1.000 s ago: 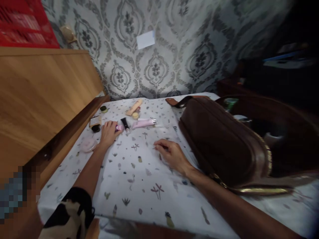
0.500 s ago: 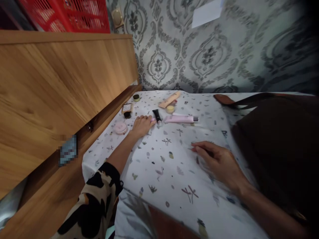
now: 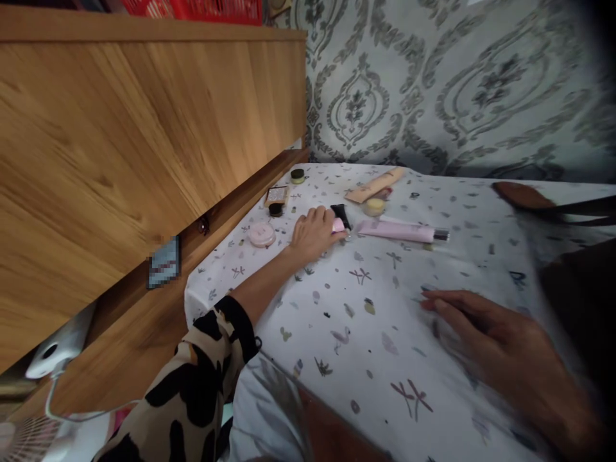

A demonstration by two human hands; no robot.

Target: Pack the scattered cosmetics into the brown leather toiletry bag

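Note:
My left hand (image 3: 312, 232) lies on the patterned tablecloth (image 3: 366, 321) with its fingers curled over a small pink item (image 3: 339, 224). Just right of it lie a black tube (image 3: 342, 215) and a long pink tube (image 3: 402, 230). My right hand (image 3: 500, 346) rests palm down on the cloth at the lower right, fingers stretched out flat, holding nothing. A brown bag (image 3: 582, 282) sits dark at the right edge, its strap (image 3: 529, 196) running toward the wall.
A round pink compact (image 3: 262, 234), a small square case (image 3: 277, 194), a dark jar (image 3: 297, 174), a beige tube (image 3: 375, 186) and a yellow pot (image 3: 374, 206) lie near the wall. A wooden cabinet (image 3: 120, 141) stands left. A white device with cable (image 3: 52, 350) sits low left.
The view has swung left and down, so the bag has slid mostly out of sight. My left hand stays on the pink item; my right hand stays flat on the cloth.

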